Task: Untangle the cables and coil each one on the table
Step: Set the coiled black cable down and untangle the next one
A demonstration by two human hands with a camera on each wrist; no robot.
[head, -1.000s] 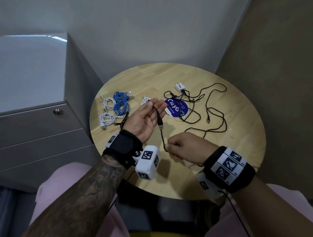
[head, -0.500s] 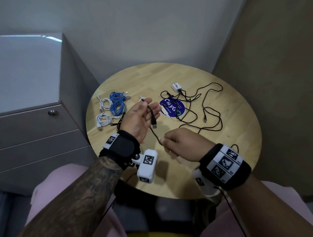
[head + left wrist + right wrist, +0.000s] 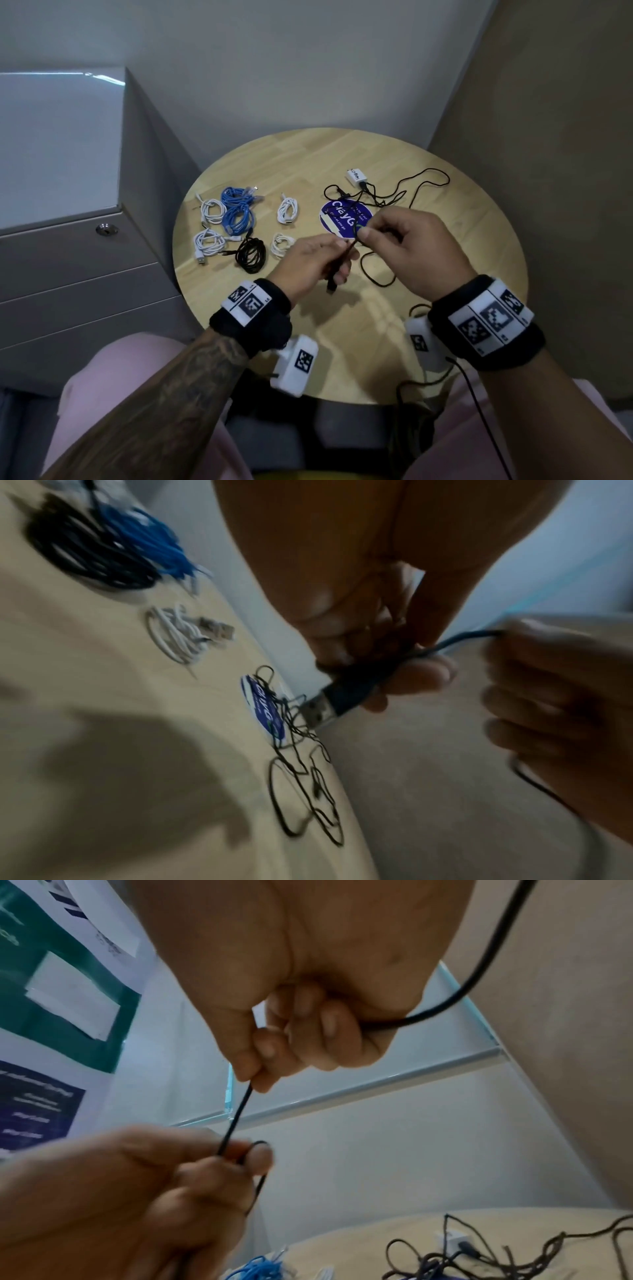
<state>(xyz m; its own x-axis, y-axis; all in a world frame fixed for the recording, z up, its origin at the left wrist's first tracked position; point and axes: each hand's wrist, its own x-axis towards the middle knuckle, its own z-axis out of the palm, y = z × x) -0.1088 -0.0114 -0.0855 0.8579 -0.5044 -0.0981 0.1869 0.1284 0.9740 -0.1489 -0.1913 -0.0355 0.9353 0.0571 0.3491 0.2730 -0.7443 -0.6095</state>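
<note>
Over the middle of the round wooden table, my left hand grips a black USB cable just behind its plug; in the left wrist view the metal plug sticks out below the fingers. My right hand pinches the same cable a short way along, thumb against forefinger. The cable runs on through that hand and loops down onto the table. More loose black cable lies tangled at the far right, by a white adapter.
Coiled cables lie on the table's left half: a blue one, several white ones and a black one. A round blue sticker sits mid-table. A grey drawer cabinet stands to the left, a brown wall to the right.
My left hand has turned from palm-up and closed its fingers on the cable near the plug. My right hand has risen and moved away from me, close beside the left.
</note>
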